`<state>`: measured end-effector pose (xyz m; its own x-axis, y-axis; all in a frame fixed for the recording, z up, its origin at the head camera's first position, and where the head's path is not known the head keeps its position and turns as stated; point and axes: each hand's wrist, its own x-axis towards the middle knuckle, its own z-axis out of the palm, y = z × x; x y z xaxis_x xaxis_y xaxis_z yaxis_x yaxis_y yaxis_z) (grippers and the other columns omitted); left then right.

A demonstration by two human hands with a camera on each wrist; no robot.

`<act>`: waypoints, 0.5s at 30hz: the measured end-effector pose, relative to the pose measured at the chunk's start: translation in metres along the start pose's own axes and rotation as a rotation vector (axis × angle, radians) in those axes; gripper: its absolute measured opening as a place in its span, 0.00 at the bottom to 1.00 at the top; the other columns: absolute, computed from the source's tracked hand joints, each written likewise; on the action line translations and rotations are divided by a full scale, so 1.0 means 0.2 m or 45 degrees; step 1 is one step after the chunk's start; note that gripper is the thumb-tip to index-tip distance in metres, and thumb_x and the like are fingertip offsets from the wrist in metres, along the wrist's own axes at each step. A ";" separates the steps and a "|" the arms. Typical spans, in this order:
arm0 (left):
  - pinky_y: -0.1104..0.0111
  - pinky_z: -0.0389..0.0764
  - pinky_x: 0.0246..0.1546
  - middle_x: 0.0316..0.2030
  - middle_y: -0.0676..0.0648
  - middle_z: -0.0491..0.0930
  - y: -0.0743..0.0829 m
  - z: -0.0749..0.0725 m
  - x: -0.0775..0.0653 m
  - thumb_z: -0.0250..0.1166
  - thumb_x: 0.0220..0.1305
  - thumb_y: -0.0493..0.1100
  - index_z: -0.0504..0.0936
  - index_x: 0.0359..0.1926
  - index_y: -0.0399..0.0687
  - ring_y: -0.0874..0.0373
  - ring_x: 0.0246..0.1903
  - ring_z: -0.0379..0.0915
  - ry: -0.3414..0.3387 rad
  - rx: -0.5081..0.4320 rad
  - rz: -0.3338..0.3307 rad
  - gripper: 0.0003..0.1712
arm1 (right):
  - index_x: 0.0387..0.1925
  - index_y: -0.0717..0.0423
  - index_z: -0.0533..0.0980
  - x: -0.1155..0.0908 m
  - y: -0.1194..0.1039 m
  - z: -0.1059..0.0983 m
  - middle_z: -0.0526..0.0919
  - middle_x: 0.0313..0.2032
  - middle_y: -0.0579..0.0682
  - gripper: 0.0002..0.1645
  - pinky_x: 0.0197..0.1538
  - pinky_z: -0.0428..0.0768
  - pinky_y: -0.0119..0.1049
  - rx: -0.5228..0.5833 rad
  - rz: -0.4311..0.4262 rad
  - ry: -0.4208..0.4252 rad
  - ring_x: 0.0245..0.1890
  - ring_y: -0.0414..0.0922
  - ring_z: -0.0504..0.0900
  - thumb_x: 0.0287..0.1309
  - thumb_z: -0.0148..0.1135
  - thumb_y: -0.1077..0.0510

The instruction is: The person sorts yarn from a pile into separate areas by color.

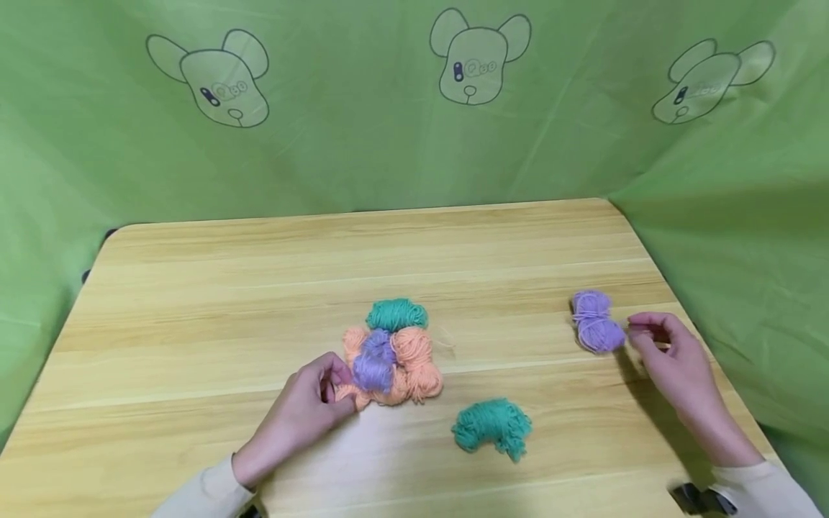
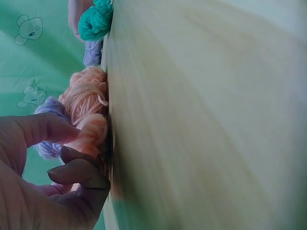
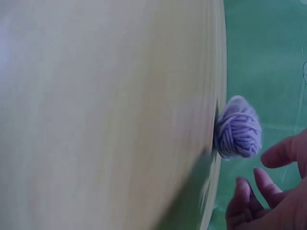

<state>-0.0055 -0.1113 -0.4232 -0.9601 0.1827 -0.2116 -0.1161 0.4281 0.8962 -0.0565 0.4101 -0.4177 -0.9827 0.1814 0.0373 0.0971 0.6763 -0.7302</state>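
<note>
The person wears pale, off-white long sleeves: the left sleeve (image 1: 206,493) ends at the wrist, leaving the left hand (image 1: 304,410) bare, and the right sleeve (image 1: 767,491) likewise stops short of the bare right hand (image 1: 680,367). A black, angular piece (image 1: 702,499) shows beside the right cuff, its outline blurred, and a smaller dark piece (image 1: 252,511) shows under the left.

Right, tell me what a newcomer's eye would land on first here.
Probably the peach yarn clustered in the middle, a purple bundle on top and the left hand at its near left corner. Far right, a second purple bundle lies beside the right hand, and green yarn lies alone nearer the front.
</note>
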 end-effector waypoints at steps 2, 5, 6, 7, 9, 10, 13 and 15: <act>0.69 0.72 0.27 0.26 0.51 0.73 0.00 0.00 0.00 0.80 0.54 0.32 0.80 0.39 0.47 0.57 0.26 0.69 0.007 -0.011 -0.012 0.17 | 0.61 0.67 0.75 0.00 -0.02 0.00 0.77 0.46 0.38 0.18 0.37 0.76 0.22 -0.012 -0.029 0.061 0.42 0.34 0.75 0.77 0.59 0.61; 0.68 0.72 0.27 0.26 0.50 0.73 0.00 0.00 -0.01 0.79 0.54 0.31 0.80 0.39 0.48 0.57 0.26 0.69 0.024 -0.023 -0.033 0.17 | 0.61 0.64 0.77 0.00 -0.06 0.01 0.74 0.50 0.43 0.18 0.41 0.73 0.19 -0.024 -0.039 0.133 0.43 0.34 0.74 0.76 0.61 0.62; 0.68 0.73 0.27 0.25 0.50 0.73 0.00 -0.01 -0.01 0.79 0.54 0.31 0.80 0.39 0.48 0.57 0.26 0.69 0.029 -0.028 -0.040 0.18 | 0.61 0.64 0.77 0.00 -0.07 0.01 0.73 0.50 0.45 0.18 0.42 0.73 0.18 -0.022 -0.042 0.155 0.43 0.34 0.74 0.75 0.62 0.62; 0.68 0.73 0.26 0.25 0.50 0.73 0.00 -0.01 -0.01 0.79 0.54 0.31 0.80 0.39 0.48 0.57 0.26 0.69 0.035 -0.031 -0.045 0.18 | 0.61 0.64 0.78 0.00 -0.09 0.02 0.72 0.51 0.46 0.18 0.43 0.72 0.18 -0.015 -0.046 0.172 0.44 0.33 0.74 0.74 0.62 0.62; 0.68 0.73 0.27 0.26 0.50 0.73 -0.01 -0.01 -0.01 0.79 0.54 0.30 0.80 0.39 0.48 0.57 0.26 0.69 0.044 -0.031 -0.047 0.18 | 0.61 0.64 0.78 0.00 -0.11 0.03 0.73 0.52 0.44 0.18 0.46 0.71 0.17 -0.001 -0.063 0.202 0.46 0.33 0.73 0.74 0.63 0.63; 0.68 0.73 0.27 0.26 0.50 0.73 -0.01 -0.01 -0.01 0.79 0.54 0.30 0.79 0.39 0.48 0.57 0.26 0.69 0.048 -0.032 -0.048 0.18 | 0.61 0.65 0.78 0.00 -0.12 0.04 0.73 0.52 0.43 0.18 0.47 0.71 0.17 0.006 -0.079 0.216 0.47 0.33 0.73 0.73 0.64 0.64; 0.68 0.73 0.27 0.26 0.50 0.73 -0.02 -0.02 -0.02 0.78 0.54 0.30 0.79 0.39 0.48 0.57 0.26 0.69 0.060 -0.032 -0.053 0.18 | 0.60 0.67 0.79 0.00 -0.16 0.07 0.75 0.52 0.39 0.18 0.49 0.71 0.19 0.055 -0.118 0.250 0.49 0.32 0.73 0.72 0.64 0.66; 0.68 0.73 0.27 0.26 0.50 0.73 -0.02 -0.03 -0.02 0.79 0.54 0.30 0.79 0.40 0.48 0.56 0.26 0.69 0.067 -0.037 -0.059 0.18 | 0.60 0.68 0.79 0.00 -0.18 0.09 0.76 0.51 0.38 0.18 0.50 0.70 0.20 0.088 -0.140 0.264 0.49 0.33 0.74 0.72 0.63 0.66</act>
<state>-0.0021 -0.1186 -0.4231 -0.9654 0.1163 -0.2333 -0.1675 0.4087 0.8972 -0.0634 0.3719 -0.4034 -0.9326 0.2571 0.2532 -0.0265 0.6510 -0.7586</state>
